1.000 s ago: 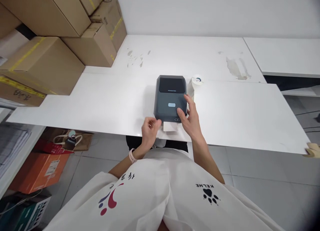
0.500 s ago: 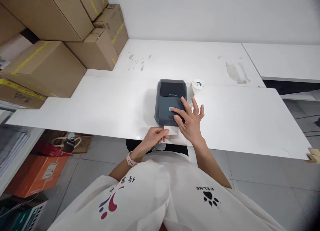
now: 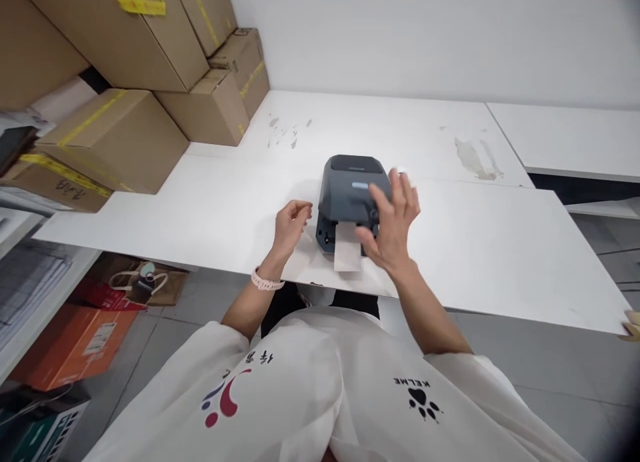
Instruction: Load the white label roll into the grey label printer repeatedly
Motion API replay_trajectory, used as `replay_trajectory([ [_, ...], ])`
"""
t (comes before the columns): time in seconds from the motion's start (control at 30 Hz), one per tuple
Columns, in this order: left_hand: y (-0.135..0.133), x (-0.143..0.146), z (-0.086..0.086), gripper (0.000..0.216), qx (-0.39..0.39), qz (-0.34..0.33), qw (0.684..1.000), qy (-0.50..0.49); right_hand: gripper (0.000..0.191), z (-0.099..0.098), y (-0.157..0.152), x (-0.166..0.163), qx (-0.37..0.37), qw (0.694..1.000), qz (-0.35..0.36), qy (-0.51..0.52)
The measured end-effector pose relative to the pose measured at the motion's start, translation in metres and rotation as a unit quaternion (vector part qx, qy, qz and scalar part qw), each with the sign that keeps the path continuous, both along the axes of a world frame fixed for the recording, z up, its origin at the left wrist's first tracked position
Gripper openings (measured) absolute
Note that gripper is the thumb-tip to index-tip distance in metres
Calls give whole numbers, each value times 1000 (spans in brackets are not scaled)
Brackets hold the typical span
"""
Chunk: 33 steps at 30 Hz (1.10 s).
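Note:
A dark grey label printer [image 3: 345, 199] stands near the table's front edge with its lid raised at the front. From its front opening a white label strip [image 3: 347, 250] hangs forward over the table. My right hand [image 3: 393, 225] is at the lid's right side, fingers apart and a bit blurred; whether the fingertips touch the lid I cannot tell. Just left of the printer, my left hand [image 3: 291, 229] has its fingers curled together, with nothing visible in them. Behind my right fingers shows a sliver of a white paper roll [image 3: 400, 171], mostly hidden.
Stacked cardboard boxes [image 3: 113, 139] take up the table's back left. A white wall [image 3: 400, 42] rises behind the white table [image 3: 480, 249]. Below on the left, an orange box [image 3: 75, 347] sits on the floor by a shelf.
The printer's lid has come up at the front, uncovering more of the strip. My left hand has let go of the strip and moved left and away from me. My right finger has left the button.

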<state>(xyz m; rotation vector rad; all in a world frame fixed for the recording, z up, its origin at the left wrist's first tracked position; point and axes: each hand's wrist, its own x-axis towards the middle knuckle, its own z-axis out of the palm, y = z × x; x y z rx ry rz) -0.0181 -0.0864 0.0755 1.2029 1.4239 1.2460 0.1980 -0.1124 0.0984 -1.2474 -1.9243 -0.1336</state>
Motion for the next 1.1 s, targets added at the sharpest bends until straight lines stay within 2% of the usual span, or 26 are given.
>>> replay_trajectory([
  [0.13, 33, 22, -7, 53, -18, -46, 994, 94, 67, 58, 73, 1, 30, 997, 7, 67],
  [0.2, 42, 31, -8, 64, -29, -58, 990, 125, 64, 80, 115, 3, 38, 996, 21, 83],
  [0.3, 49, 38, -5, 74, -35, -60, 985, 156, 63, 100, 159, 6, 47, 995, 31, 86],
  [0.37, 50, 40, -3, 80, -46, -68, 980, 182, 60, 107, 164, 8, 63, 994, 30, 83],
  [0.43, 51, 41, -3, 83, -56, -81, 971, 216, 50, 107, 151, 7, 39, 997, 38, 46],
  [0.5, 52, 41, -5, 84, -51, -88, 960, 260, 40, 98, 130, 4, -72, 993, 62, -71],
  [0.57, 52, 42, -6, 86, -43, -90, 947, 307, 33, 81, 113, -1, -211, 950, 93, -213],
  [0.63, 52, 42, -8, 88, -45, -89, 936, 336, 25, 59, 108, -9, -304, 893, 121, -308],
  [0.73, 51, 42, -8, 89, -52, -86, 932, 348, 32, 27, 118, -23, -373, 840, 143, -366],
  [0.83, 50, 41, -9, 88, -46, -80, 938, 334, 33, 16, 131, -28, -407, 813, 154, -388],
  [0.9, 48, 41, -10, 87, -42, -76, 944, 319, 30, 24, 130, -16, -412, 820, 192, -347],
  [0.93, 47, 41, -10, 86, -39, -75, 947, 311, 31, 31, 125, -3, -411, 833, 229, -291],
  [1.03, 46, 40, -12, 84, -31, -72, 955, 286, 42, 50, 97, 57, -383, 861, 335, -17],
  [1.1, 46, 40, -13, 84, -27, -68, 960, 270, 35, 50, 77, 105, -379, 867, 311, 89],
])
